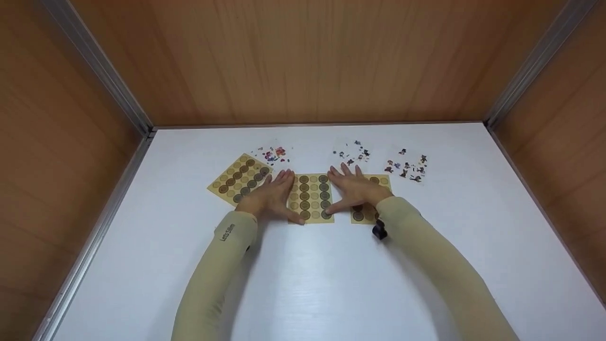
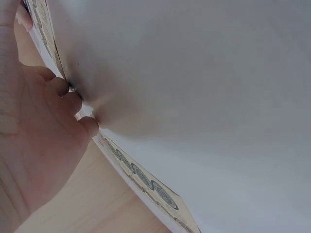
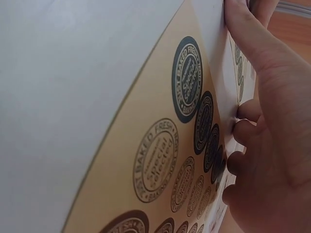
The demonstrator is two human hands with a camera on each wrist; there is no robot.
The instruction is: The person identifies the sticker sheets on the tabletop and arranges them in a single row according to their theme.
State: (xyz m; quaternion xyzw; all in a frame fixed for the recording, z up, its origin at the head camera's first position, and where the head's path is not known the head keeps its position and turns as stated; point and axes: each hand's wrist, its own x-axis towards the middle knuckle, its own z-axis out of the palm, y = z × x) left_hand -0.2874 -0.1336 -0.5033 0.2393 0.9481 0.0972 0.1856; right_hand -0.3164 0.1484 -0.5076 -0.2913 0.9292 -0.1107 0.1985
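"What are you touching there?"

"I'm resting my left hand [image 1: 271, 195] along the left side of the middle sheet [image 1: 310, 199] of round stickers, its thumb lying at the lower left corner and its fingertips pointing past the upper one. My right hand [image 1: 356, 188] is mirroring it on the other side, thumb touching the lower right part"

"How open are you holding them?"

"I'm holding both wide, fingers mostly straight and thumbs standing well away from them, and I'm gripping nothing"

"Where is that sheet lying?"

"It's lying flat on the white surface [image 1: 303, 274], between my hands, its columns of circles alternating pale and dark"

"What else are you seeing?"

"A tilted sheet [image 1: 232, 182] is lying to the left, my left hand partly hiding it; I'm not managing to tell whether I'm touching it. Another sheet [image 1: 358, 216] is lying to the right, partly hidden by my right hand and sleeve, its circles showing "Special Selected". Farther off, a red and blue cluster [image 1: 280, 151], a darker cluster [image 1: 350, 162] and a third cluster [image 1: 404, 173] of tiny shapes are lying in a row, and a wooden panel [image 1: 303, 61] is standing behind them"
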